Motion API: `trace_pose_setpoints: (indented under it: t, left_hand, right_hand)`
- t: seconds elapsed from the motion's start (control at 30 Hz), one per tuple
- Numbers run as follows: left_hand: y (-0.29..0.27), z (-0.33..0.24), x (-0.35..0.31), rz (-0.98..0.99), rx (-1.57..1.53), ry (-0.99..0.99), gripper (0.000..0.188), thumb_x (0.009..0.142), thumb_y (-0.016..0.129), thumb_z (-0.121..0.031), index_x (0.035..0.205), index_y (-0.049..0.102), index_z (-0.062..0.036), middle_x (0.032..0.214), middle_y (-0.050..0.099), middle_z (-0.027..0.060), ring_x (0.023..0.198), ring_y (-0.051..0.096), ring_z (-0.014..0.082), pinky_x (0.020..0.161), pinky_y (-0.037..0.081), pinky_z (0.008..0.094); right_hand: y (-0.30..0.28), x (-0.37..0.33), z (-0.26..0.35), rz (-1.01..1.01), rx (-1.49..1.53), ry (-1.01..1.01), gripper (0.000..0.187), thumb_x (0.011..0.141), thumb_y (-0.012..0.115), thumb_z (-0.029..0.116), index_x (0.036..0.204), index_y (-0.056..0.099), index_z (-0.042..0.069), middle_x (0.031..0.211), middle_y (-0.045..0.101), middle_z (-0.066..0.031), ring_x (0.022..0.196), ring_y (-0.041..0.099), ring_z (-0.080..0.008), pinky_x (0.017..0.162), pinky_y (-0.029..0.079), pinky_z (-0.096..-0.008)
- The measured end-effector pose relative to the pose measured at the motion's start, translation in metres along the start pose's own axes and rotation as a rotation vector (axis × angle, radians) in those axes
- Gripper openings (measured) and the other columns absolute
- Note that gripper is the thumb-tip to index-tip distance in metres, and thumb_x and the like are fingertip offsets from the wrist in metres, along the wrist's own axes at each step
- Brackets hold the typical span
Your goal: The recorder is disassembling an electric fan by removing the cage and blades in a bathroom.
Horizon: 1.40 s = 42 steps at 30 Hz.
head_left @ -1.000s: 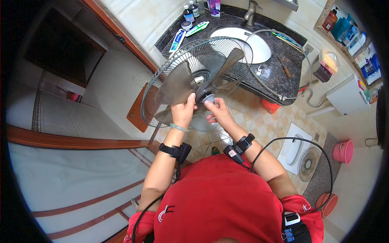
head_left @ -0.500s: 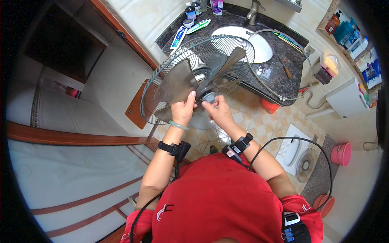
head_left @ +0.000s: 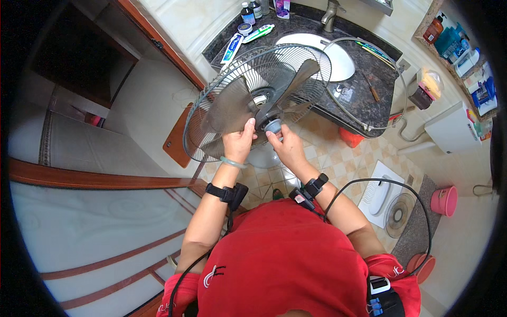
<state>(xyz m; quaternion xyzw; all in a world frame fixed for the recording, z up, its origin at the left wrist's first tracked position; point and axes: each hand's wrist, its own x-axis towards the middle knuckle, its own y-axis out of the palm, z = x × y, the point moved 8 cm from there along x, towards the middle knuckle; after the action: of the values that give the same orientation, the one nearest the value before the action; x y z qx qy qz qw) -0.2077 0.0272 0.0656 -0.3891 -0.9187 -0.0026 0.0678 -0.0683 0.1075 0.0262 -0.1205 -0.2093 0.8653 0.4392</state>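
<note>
An electric fan without its front grille stands before me, its dark blades (head_left: 228, 111) bare inside the round wire rear guard (head_left: 203, 92). At the middle of the blades is a grey-blue knob (head_left: 273, 126). My left hand (head_left: 238, 142) is closed at the hub beside it, thumb up against the base of a blade; what its curled fingers hold is partly hidden. My right hand (head_left: 288, 149) pinches the knob between thumb and fingers.
Behind the fan is a dark stone counter (head_left: 346, 98) with a white basin (head_left: 343, 66), tap (head_left: 330, 16), toothpaste tubes (head_left: 259, 34) and a screwdriver (head_left: 371, 89). A grey hose-like loop (head_left: 405, 87) hangs over its right side. A squat toilet (head_left: 376, 195) and pink bucket (head_left: 444, 201) are at right.
My right hand has changed its grip around the knob, its fingers turned and shifted slightly. My left hand and the fan stay nearly where they were.
</note>
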Motion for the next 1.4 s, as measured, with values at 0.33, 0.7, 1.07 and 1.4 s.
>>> trace_pose_setpoints:
  t: [0.33,0.7,1.07,1.4]
  left_hand:
    - [-0.001,-0.001,-0.002,-0.012,0.016,-0.013,0.014,0.088,0.060,-0.012,0.088,0.062,0.0019,0.068,0.057,0.0028,0.053,0.053,0.0085,0.046,0.047,0.0225]
    - [-0.001,-0.005,-0.002,0.004,0.026,0.029,0.013,0.088,0.058,-0.011,0.086,0.062,0.0013,0.067,0.056,0.0015,0.052,0.052,0.0082,0.046,0.047,0.0226]
    - [-0.001,0.001,-0.002,-0.012,-0.003,-0.009,0.014,0.088,0.059,-0.012,0.088,0.063,0.0015,0.069,0.057,0.0014,0.053,0.053,0.0075,0.047,0.048,0.0217]
    - [-0.003,-0.002,-0.003,-0.029,0.043,0.015,0.016,0.088,0.059,-0.013,0.087,0.063,0.0027,0.070,0.058,0.0025,0.054,0.054,0.0080,0.047,0.049,0.0222]
  right_hand:
    - [-0.021,-0.009,0.030,-0.217,-0.099,-0.208,0.048,0.087,0.054,0.043,0.089,0.057,-0.005,0.077,0.062,-0.0147,0.054,0.060,-0.0212,0.052,0.050,-0.0335]
    - [0.021,-0.011,-0.023,0.201,0.696,0.369,0.055,0.084,0.056,0.050,0.096,0.055,-0.004,0.076,0.063,-0.0106,0.059,0.059,-0.0152,0.053,0.050,-0.0285]
    - [0.032,-0.013,-0.026,0.382,1.068,0.551,0.052,0.078,0.069,0.036,0.102,0.049,-0.006,0.087,0.063,-0.0146,0.067,0.062,-0.0175,0.057,0.049,-0.0274]
    - [0.014,-0.005,-0.024,0.157,0.695,0.353,0.044,0.080,0.067,0.031,0.100,0.049,-0.004,0.086,0.062,-0.0142,0.061,0.062,-0.0201,0.054,0.048,-0.0295]
